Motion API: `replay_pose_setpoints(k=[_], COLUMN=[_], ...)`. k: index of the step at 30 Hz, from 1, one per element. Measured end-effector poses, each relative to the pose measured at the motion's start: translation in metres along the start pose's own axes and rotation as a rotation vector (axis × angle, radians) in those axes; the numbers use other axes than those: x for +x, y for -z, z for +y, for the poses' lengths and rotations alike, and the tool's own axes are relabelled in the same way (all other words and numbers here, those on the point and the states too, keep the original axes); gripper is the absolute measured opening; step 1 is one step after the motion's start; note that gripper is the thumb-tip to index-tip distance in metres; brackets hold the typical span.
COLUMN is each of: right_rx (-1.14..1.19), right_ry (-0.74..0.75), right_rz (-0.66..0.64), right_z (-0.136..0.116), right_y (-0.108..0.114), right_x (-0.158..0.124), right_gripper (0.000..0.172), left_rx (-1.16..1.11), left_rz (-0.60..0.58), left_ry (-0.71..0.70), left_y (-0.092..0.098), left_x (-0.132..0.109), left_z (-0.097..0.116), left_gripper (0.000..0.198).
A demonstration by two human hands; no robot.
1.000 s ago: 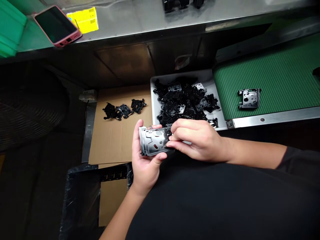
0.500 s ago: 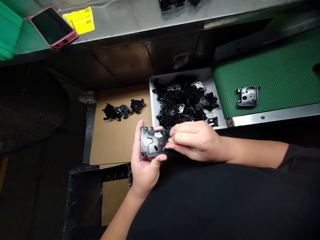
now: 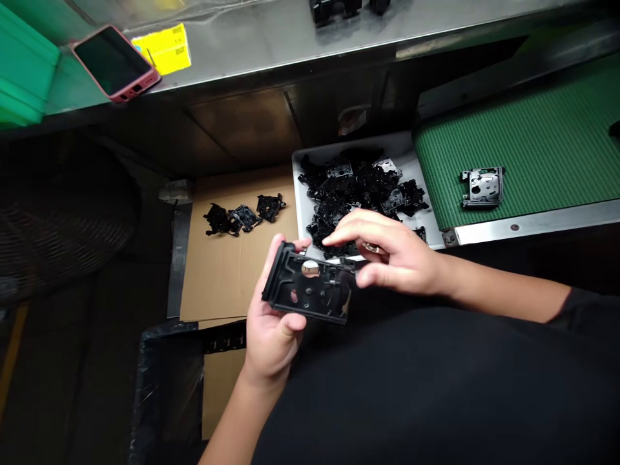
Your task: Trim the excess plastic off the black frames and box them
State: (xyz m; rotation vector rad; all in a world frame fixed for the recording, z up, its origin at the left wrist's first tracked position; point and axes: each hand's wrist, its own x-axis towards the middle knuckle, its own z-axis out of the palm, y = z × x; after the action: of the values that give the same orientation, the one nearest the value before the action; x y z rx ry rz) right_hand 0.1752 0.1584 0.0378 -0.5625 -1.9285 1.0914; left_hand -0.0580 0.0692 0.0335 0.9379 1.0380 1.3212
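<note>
My left hand (image 3: pixel 271 323) is closed around a black plastic frame (image 3: pixel 317 290) with round and slotted holes, thumb along its near edge. The frame is tilted, with a thick ribbed rim at its left end. My right hand (image 3: pixel 387 252) is at the frame's right end, index finger and thumb spread apart. Its other fingers are curled round a small shiny metal piece (image 3: pixel 372 247), whose kind is mostly hidden. Behind the hands, a white tray (image 3: pixel 303 194) holds a heap of black parts (image 3: pixel 358 184), some with silvery plates.
Several black parts (image 3: pixel 245 216) lie on cardboard (image 3: pixel 217 278) at the left. A single frame with a silvery plate (image 3: pixel 484 187) rests on the green conveyor belt (image 3: pixel 547 142). A phone (image 3: pixel 113 61) and yellow label (image 3: pixel 169 48) lie on the metal ledge (image 3: pixel 252 48). A fan (image 3: pixel 62 219) stands left.
My right hand has lifted off the frame and opened its index finger and thumb. The frame has tilted in my left hand, showing more of its right side.
</note>
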Motion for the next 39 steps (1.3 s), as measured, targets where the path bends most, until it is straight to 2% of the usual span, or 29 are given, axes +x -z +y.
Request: replay_pose_setpoints(k=[2, 3, 5, 6, 8, 10, 11, 14, 16, 20, 23, 25, 27, 30, 32, 34, 37, 39], right_rx=[0.107, 0.139, 0.166, 0.17, 0.15, 0.112, 0.088, 0.078, 0.175, 0.413, 0.46, 0.451, 0.425, 0.399, 0.384, 0.385, 0.389, 0.34], right_ry=[-0.052, -0.077, -0.127, -0.148, -0.153, -0.069, -0.007, 0.146, 0.162, 0.017, -0.091, -0.087, -0.058, -0.042, -0.052, -0.054, -0.011, 0.027], right_rz=[-0.095, -0.103, -0.036, 0.025, 0.128, 0.171, 0.173, 0.132, 0.071, 0.091, 0.025, -0.077, -0.14, -0.153, -0.112, -0.003, 0.154, 0.141], right_z=[0.004, 0.005, 0.006, 0.007, 0.007, 0.007, 0.007, 0.005, 0.003, -0.001, -0.003, -0.003, -0.002, -0.001, 0.0, 0.001, 0.001, 0.0], right_y=[-0.001, -0.003, -0.01, -0.014, -0.021, -0.025, -0.025, -0.022, -0.017, -0.009, -0.005, -0.003, -0.002, -0.004, -0.008, -0.013, -0.019, -0.02], right_x=[-0.003, -0.005, -0.01, -0.011, -0.013, -0.013, -0.013, -0.008, -0.003, 0.009, 0.018, 0.023, 0.028, 0.03, 0.028, 0.024, 0.018, 0.014], right_gripper=[0.055, 0.053, 0.047, 0.045, 0.046, 0.046, 0.045, 0.039, 0.032, 0.031, 0.049, 0.053, 0.05, 0.045, 0.047, 0.049, 0.041, 0.037], left_rx=[-0.011, -0.012, -0.012, 0.001, 0.057, 0.161, 0.208, 0.26, 0.23, 0.214, 0.236, 0.24, 0.215, 0.181, 0.193, 0.205, 0.183, 0.17], left_rz=[0.02, 0.033, 0.046, 0.041, 0.025, 0.008, 0.003, -0.016, -0.023, -0.008, -0.021, -0.034, -0.032, -0.024, -0.027, -0.014, 0.069, 0.113], left_ry=[0.008, 0.015, 0.012, 0.003, -0.015, -0.062, -0.093, -0.174, -0.188, -0.202, -0.184, -0.17, -0.162, -0.155, -0.166, -0.18, -0.153, -0.133], left_y=[-0.001, -0.001, -0.002, -0.002, 0.0, 0.002, 0.004, 0.006, 0.005, 0.005, 0.008, 0.009, 0.01, 0.012, 0.013, 0.014, 0.015, 0.015], left_x=[0.002, 0.003, 0.005, 0.005, 0.006, 0.005, 0.005, 0.004, 0.004, 0.001, -0.003, -0.006, -0.007, -0.008, -0.008, -0.008, -0.009, -0.009], left_z=[-0.002, -0.003, -0.005, -0.006, -0.006, -0.005, -0.004, 0.001, 0.005, 0.011, 0.012, 0.011, 0.011, 0.011, 0.012, 0.013, 0.015, 0.017], left_gripper=[0.085, 0.079, 0.076, 0.082, 0.107, 0.128, 0.131, 0.121, 0.117, 0.117, 0.122, 0.123, 0.121, 0.118, 0.119, 0.118, 0.117, 0.118])
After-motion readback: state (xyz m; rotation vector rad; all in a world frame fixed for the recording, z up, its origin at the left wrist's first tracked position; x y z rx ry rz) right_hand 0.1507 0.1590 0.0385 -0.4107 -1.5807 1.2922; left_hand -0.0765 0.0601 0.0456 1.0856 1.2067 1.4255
